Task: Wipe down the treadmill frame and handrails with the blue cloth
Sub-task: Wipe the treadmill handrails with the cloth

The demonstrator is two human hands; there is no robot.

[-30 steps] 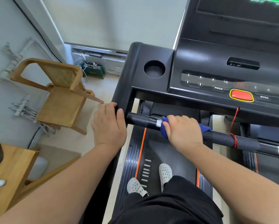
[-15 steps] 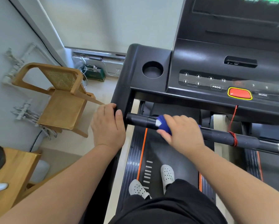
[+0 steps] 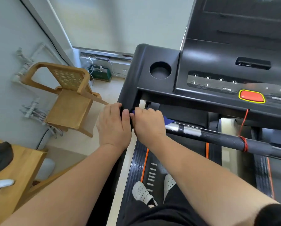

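I stand on a black treadmill whose console (image 3: 209,70) fills the upper right. A black handrail bar (image 3: 224,138) with silver bands runs across below it. My right hand (image 3: 148,125) grips the bar's left end with the blue cloth (image 3: 168,120) wrapped under the fingers; only small blue corners show. My left hand (image 3: 114,126) holds the treadmill's left frame post (image 3: 130,98), thumb lying beside the right hand.
A wooden chair (image 3: 69,98) stands left of the treadmill, near pipes on the wall. A wooden table (image 3: 14,173) sits at lower left. A red safety cord (image 3: 243,126) loops round the bar. My white shoes (image 3: 141,193) rest on the belt.
My right hand slid the cloth leftward along the bar to its left end, uncovering the silver bands. It now sits against my left hand, which stayed on the post.
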